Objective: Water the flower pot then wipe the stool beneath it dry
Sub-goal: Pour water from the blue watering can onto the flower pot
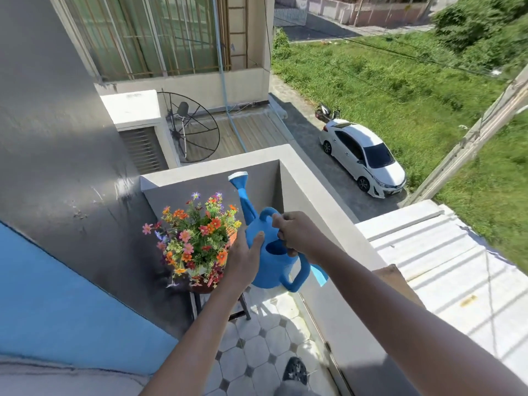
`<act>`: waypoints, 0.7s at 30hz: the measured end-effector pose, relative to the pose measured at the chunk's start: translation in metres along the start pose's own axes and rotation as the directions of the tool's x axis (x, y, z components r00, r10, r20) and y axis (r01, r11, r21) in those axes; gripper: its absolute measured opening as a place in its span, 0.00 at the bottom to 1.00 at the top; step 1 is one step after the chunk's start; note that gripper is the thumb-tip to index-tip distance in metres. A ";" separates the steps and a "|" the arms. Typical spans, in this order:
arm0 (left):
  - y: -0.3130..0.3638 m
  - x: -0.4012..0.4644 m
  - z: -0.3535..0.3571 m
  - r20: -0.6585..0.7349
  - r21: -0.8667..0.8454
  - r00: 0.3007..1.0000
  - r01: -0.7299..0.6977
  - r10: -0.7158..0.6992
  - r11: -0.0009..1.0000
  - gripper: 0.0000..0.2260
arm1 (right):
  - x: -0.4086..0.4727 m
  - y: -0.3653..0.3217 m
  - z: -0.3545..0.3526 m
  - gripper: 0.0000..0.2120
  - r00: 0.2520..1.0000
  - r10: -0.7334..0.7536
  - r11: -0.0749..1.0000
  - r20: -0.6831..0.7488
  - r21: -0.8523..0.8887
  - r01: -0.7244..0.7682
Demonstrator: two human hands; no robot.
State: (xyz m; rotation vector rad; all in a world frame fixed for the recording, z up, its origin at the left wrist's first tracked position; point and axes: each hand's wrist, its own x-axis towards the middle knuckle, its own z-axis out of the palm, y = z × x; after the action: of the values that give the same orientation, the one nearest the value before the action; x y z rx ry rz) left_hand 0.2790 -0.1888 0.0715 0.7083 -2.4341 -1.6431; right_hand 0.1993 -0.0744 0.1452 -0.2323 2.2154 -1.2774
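Note:
A blue watering can (pixel 271 264) hangs in the air just right of the flower pot (pixel 200 287), its spout and white rose (pixel 238 176) pointing up and away. My right hand (pixel 297 232) grips the can's top handle. Pressed flat against the can's left side is my left hand (pixel 243 258). The pot holds a bunch of orange, pink and purple flowers (pixel 195 235) and stands on a dark stool (pixel 220 305), of which only the legs and a bit of the seat show. No water is visibly coming out.
I stand on a narrow balcony with pale tiled floor (pixel 257 352). A grey wall (pixel 57 167) is at the left and a low parapet (pixel 308 201) at the right and far end. A blue cloth-like piece (pixel 320 275) shows behind the can. My shoe (pixel 295 370) is below.

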 end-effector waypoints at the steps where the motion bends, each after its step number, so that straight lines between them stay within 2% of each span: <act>1: 0.001 0.006 0.005 0.017 0.010 1.000 -0.013 0.013 1.000 0.15 | 0.002 0.005 -0.005 0.17 0.999 0.027 0.996 -0.024 0.089 -0.025; 4: 0.006 0.029 0.026 0.072 0.069 0.996 -0.048 0.043 0.996 0.18 | 0.007 0.018 -0.021 0.11 0.988 0.121 0.939 -0.100 0.335 -0.081; 8: 0.021 0.056 0.065 0.181 0.128 0.983 -0.053 0.029 0.990 0.19 | 0.021 0.038 -0.046 0.07 0.960 0.214 0.818 -0.181 0.570 -0.075; 11: 0.034 0.079 0.103 0.246 -0.014 0.969 -0.015 0.018 1.000 0.16 | 0.040 0.049 -0.072 0.09 0.918 0.317 0.727 -0.238 0.683 -0.074; 14: 0.035 0.110 0.145 0.359 -0.066 0.933 0.035 -0.009 0.997 0.22 | 0.058 0.064 -0.101 0.11 0.896 0.345 0.712 -0.280 0.700 -0.055; 17: 0.049 0.127 0.174 0.476 -0.047 0.880 0.014 0.010 0.999 0.16 | 0.072 0.084 -0.127 0.13 0.886 0.345 0.780 -0.309 0.620 -0.087; 21: 0.059 0.156 0.216 0.547 -0.032 0.837 -0.025 0.039 0.999 0.16 | 0.092 0.108 -0.168 0.07 0.867 0.386 0.799 -0.314 0.584 -0.144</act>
State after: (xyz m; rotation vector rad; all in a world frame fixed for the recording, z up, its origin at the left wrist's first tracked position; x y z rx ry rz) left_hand 0.0469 -0.0576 0.0134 0.1939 -2.7546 -2.0898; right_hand 0.0448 0.0698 0.0837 0.6239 1.9884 -1.8474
